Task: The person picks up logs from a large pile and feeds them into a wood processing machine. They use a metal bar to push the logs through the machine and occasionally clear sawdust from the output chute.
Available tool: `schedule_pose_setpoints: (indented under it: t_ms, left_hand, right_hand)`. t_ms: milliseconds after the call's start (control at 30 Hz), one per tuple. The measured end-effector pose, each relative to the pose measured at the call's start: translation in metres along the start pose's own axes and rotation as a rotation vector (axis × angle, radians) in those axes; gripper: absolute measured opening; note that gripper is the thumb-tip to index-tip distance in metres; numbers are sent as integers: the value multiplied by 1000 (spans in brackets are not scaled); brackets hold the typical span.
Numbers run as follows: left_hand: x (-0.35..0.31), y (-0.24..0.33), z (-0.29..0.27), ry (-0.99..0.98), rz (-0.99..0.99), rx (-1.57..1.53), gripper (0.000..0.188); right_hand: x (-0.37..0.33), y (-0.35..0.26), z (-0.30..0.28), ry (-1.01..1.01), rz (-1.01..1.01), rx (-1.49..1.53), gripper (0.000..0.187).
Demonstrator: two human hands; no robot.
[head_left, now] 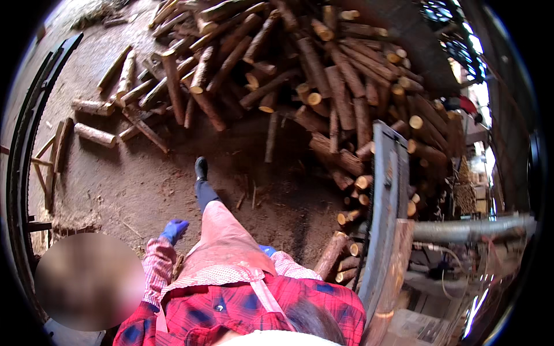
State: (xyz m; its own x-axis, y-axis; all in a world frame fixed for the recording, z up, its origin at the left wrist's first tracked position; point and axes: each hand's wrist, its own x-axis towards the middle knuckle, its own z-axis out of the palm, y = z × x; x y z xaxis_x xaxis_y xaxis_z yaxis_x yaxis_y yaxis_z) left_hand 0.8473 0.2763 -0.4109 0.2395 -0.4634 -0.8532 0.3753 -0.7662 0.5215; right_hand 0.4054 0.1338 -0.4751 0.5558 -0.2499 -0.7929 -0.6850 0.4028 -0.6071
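My left hand (pixel 175 231), in a blue glove, hangs beside the apron with its fingers loosely stretched and nothing visible in them. Most of my right hand (pixel 268 250) is hidden behind the apron and the sleeve; only a bit of blue glove shows. I wear a long reddish apron (pixel 228 233) over a red checked shirt, with striped sleeve covers on the forearms. One dark boot (pixel 201 168) is forward on the dirt floor. Ahead, a large heap of cut logs (pixel 340 95) rises, well apart from both hands.
Loose logs (pixel 95 135) lie at the heap's left edge. A grey metal beam (pixel 388 173) stands close on my right, a log (pixel 398 259) alongside it. A thick pipe (pixel 467 229) runs beyond. Dark metal rails (pixel 23 144) border the left.
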Motion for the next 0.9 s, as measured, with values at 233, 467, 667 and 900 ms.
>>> schedule_pose_setpoints:
  t_ms: [233,467,667,900]
  left_hand:
    - [195,184,-93,-78,-52,160,38]
    - [546,367,-193,354,666,330,62]
    - [682,567,-149,266,879,443,59]
    - [682,559,-154,269,538,629,55]
  right_hand:
    - [243,-203,-72,377,455,481,27]
    - [373,-448,-49,59,50,718,47]
    - [415,-402,-59,274,488,730,50]
    - [527,-443,-83,191,225,1349,65]
